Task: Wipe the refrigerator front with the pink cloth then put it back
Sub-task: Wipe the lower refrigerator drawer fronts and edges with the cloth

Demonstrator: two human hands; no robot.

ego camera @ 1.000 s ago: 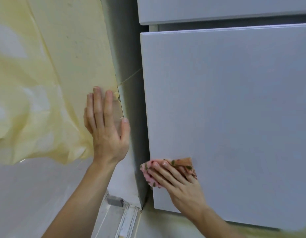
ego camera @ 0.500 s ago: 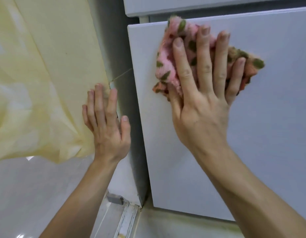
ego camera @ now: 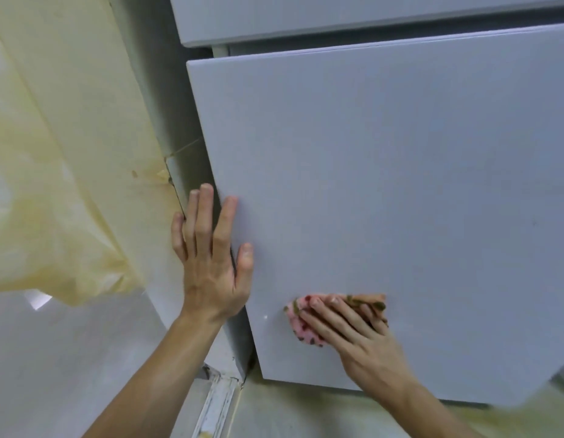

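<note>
Head view: our right hand (ego camera: 366,339) presses the crumpled pink cloth with green spots (ego camera: 301,327) flat-fingered on the pale grey glossy refrigerator door (ego camera: 385,184), at 5 o'clock. Left hand (ego camera: 211,254), fingers straight, braces the door edge at 8 o'clock. Loose cloth may slip from under our fingers.

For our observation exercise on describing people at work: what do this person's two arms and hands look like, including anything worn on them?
Both forearms are bare: no sleeves show in the head view. The left hand and the right hand wear no gloves, and no rings, watch or bracelets are visible. The fingernails look short and unpainted. Both arms enter from the bottom of the frame.
</note>
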